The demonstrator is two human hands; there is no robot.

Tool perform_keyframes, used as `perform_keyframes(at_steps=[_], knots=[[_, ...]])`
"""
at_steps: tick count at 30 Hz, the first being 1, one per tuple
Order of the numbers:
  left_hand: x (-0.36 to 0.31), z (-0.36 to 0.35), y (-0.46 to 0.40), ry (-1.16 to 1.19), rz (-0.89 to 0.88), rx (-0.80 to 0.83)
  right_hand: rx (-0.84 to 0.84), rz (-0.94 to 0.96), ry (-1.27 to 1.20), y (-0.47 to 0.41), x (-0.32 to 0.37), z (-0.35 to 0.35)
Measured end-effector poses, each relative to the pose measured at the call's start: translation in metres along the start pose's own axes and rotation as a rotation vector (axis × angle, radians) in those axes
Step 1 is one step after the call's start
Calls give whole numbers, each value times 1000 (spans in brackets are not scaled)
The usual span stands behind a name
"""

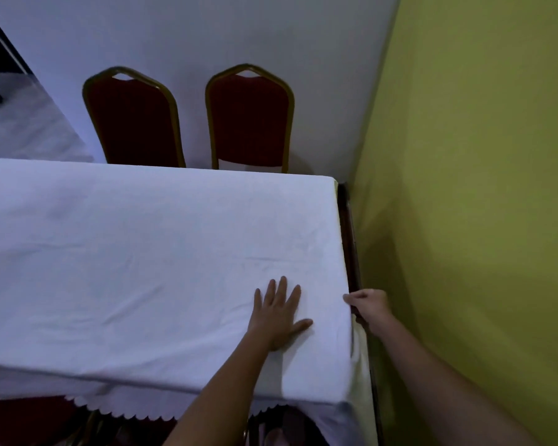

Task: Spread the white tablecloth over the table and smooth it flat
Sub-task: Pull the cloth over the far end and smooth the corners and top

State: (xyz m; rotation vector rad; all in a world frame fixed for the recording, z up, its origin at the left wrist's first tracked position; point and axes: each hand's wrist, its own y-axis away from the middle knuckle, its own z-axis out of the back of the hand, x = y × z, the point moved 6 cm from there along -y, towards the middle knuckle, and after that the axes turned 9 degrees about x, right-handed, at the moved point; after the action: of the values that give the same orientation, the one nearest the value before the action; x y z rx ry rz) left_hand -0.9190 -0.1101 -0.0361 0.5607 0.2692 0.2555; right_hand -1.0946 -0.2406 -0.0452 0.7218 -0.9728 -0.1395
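The tablecloth [149, 252] looks thin, light and soft. The left hand [279, 313] presses flat and wide near its right edge; the right hand [366, 305] pinches this edge, a good place to pull.

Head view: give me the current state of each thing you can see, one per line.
white tablecloth: spread over the table, a few shallow creases left, scalloped hem hanging over the near edge.
left hand: flat on the cloth, fingers spread, pressing down.
right hand: at the right edge of the table, fingers closed on the cloth's edge.
two red chairs: upright, pushed in at the far side.
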Motion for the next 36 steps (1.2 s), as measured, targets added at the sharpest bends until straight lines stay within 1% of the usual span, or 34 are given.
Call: perform_keyframes(at_steps=[3, 10, 17, 19, 20, 22, 23, 24, 25, 26, 29, 31, 33, 36], knots=[[9, 11, -12, 44, 43, -30, -26, 38, 75, -7, 8, 5], [9, 27, -33, 21, 21, -15, -91, -36, 84, -22, -2, 26], [20, 42, -51, 37, 53, -8, -151, -71, 64, -48, -3, 57], [24, 47, -57, 50, 73, -7, -106, -108, 149, -59, -2, 62], [25, 50, -60, 55, 78, -10, -42, -127, 213, -65, -1, 62], [28, 56, -67, 77, 95, -37, 162, -175, 424, -74, 5, 51], [28, 59, -75, 99, 107, -52, 213, -191, 508, -79, 13, 48], [27, 62, -82, 123, 120, -68, 227, -189, 528, -88, 21, 45], [25, 66, -91, 141, 131, -84, 228, -151, 504, -99, 32, 41], [24, 69, -99, 150, 145, -101, 233, -91, 410, -108, 46, 34], [19, 77, -121, 153, 174, -158, 296, 14, -39, -123, 98, 4], [16, 83, -137, 140, 184, -182, 311, 17, -227, -142, 124, -14], [14, 89, -149, 135, 193, -198, 226, -3, -366, -163, 137, -23], [6, 98, -171, 95, 201, -227, 20, -39, -498, -187, 137, -23]])
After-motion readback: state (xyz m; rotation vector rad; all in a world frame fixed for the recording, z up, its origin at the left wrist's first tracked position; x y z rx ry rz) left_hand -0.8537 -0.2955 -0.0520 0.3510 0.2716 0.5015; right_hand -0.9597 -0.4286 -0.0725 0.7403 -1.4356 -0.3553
